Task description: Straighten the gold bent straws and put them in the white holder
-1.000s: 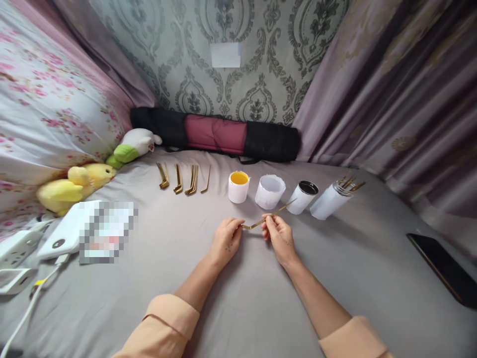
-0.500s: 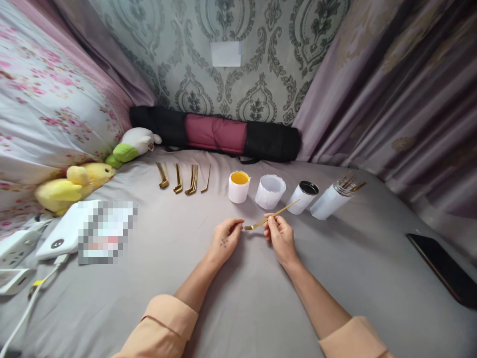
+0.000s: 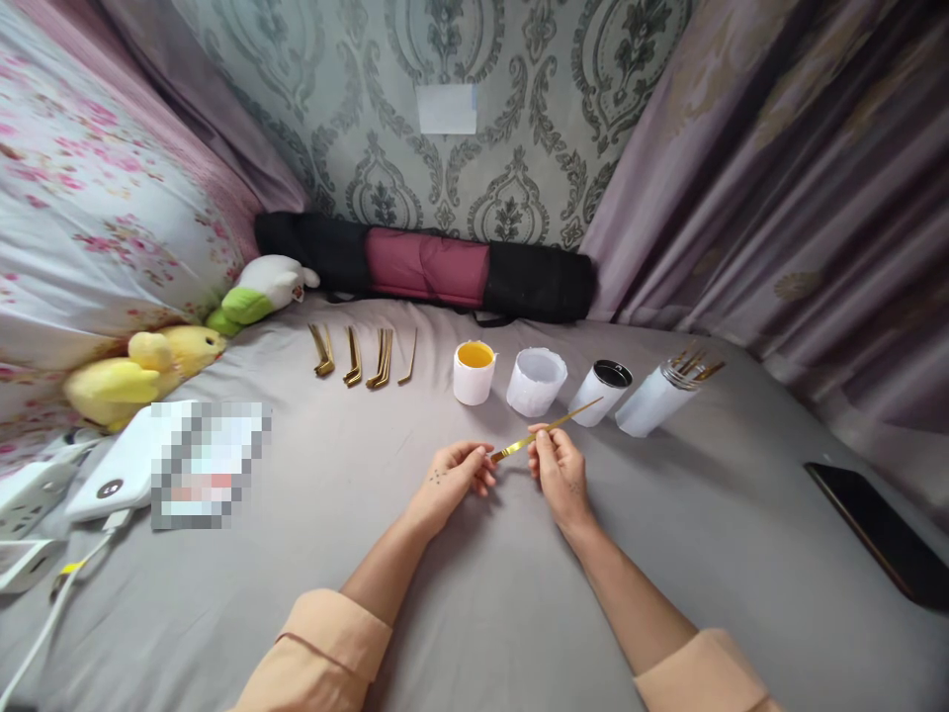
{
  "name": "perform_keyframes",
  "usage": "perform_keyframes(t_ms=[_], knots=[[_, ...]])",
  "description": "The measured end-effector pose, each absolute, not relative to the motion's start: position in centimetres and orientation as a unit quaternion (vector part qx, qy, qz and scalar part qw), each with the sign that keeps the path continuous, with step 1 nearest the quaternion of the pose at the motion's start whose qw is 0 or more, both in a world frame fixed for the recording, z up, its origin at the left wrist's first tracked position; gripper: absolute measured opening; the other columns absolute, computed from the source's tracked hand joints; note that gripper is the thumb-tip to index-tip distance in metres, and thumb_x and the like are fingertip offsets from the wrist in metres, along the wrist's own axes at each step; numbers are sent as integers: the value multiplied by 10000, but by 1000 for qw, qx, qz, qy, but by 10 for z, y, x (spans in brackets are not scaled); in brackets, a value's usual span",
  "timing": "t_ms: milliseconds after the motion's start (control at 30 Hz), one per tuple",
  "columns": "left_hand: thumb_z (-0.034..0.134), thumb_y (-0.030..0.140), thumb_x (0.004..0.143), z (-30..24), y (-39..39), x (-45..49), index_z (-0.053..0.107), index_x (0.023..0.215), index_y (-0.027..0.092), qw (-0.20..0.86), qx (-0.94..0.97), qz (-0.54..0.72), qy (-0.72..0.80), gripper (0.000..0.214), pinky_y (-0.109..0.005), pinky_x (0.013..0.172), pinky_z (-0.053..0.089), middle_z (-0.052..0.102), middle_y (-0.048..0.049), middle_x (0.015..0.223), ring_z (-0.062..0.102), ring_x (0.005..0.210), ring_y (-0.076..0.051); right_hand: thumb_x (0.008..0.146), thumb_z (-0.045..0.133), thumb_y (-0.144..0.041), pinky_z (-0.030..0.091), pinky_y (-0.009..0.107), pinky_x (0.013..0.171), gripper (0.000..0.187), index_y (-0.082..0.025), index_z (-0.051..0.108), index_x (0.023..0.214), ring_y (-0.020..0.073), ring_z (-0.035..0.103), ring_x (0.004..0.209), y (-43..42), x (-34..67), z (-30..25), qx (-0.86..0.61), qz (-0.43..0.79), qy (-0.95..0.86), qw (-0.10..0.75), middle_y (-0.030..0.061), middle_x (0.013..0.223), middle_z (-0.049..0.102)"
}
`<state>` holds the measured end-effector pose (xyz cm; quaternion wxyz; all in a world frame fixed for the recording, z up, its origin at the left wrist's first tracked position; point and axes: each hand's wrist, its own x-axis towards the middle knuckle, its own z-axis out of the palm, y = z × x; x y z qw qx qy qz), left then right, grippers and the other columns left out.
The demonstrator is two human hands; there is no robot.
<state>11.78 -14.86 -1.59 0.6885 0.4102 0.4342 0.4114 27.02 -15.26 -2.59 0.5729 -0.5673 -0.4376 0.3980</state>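
Note:
A slim gold paintbrush (image 3: 560,420) slants up to the right between my two hands, above the grey sheet. My right hand (image 3: 560,470) pinches its handle between thumb and fingers. At the lower, brown-tipped end, my left hand (image 3: 456,480) has its thumb and fingertips closed on the bristles. Behind the hands stand a white cup of yellow paint (image 3: 473,381), a wider whitish tub (image 3: 537,386), a white can with a black inside (image 3: 602,394), and a tilted-looking white jar (image 3: 652,403) holding several brushes (image 3: 693,366).
Several thin gold bent-ended sticks (image 3: 380,361) lie in groups at the left. A black and maroon roll bag (image 3: 426,265) lies along the wall. Plush toys (image 3: 148,371), a white power bank (image 3: 123,470) and a power strip (image 3: 34,489) are left; a phone (image 3: 879,529) lies right.
My left hand has moved slightly right and its fingers have come onto the brush's bristle end. The brush has turned in my right hand, showing its bright ferrule.

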Motion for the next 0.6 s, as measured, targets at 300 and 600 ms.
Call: perform_keyframes(t_ms=[300, 600], knots=[[560, 294, 748, -17, -150, 117, 550, 931, 78, 781, 338, 375, 369, 284, -251, 540, 448, 624, -131, 812, 595, 613, -142, 804, 435, -416, 354, 172, 418, 262, -189, 536, 884, 72, 437, 480, -153, 270, -25, -571, 387, -449, 568, -29, 617, 479], [568, 223, 745, -11, -151, 116, 543, 942, 89, 824, 278, 347, 351, 239, -282, 626, 481, 627, -160, 906, 622, 702, -174, 818, 416, -401, 354, 175, 429, 253, -186, 529, 889, 77, 443, 493, -154, 270, -24, -573, 382, -466, 556, -25, 613, 470]])
